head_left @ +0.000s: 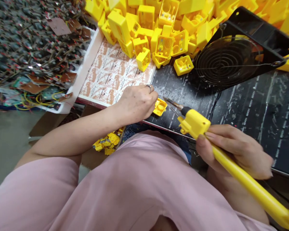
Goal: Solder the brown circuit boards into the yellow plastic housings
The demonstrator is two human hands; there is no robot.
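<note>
A small open yellow plastic case (pixel 161 107) lies near the front edge of the black bench. My left hand (pixel 139 102), with a ring on one finger, is closed at the case's left side, its fingertips covering that end. My right hand (pixel 236 149) grips the long yellow handle of a soldering iron (pixel 231 166). A yellow block sits on the iron around the base of its black collar. The metal tip points left and stops just right of the case; whether it touches cannot be made out.
A large heap of yellow cases (pixel 144 19) fills the back. A black fan (pixel 231 54) stands at the back right. Wired circuit boards (pixel 38 48) are piled in a white foam tray (pixel 83 73) on the left. A printed sheet (pixel 110 72) lies beside it. More yellow pieces (pixel 108 142) sit below the bench.
</note>
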